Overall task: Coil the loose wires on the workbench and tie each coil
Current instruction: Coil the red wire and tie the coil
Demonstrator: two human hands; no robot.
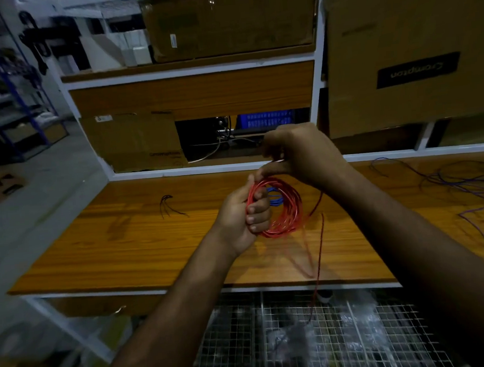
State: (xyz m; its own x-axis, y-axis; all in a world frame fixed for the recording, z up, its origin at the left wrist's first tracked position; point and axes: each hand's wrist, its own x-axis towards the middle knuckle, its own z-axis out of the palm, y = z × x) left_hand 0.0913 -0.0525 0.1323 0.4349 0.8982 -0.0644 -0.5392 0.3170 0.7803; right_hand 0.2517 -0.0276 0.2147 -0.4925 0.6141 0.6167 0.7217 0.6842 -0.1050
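Observation:
Above the middle of the wooden workbench, my left hand grips a round coil of red wire on its left side. My right hand is above the coil and pinches the red wire at the coil's top. The loose red tail hangs down past the bench's front edge. A blue coil lies on the bench and shows through the red coil's middle. Loose purple wire sprawls over the right end of the bench.
A few short black wire pieces lie on the bench's left part. Cardboard boxes fill the shelving behind. A wire-mesh shelf with plastic bags sits below the bench front. The floor opens to the left.

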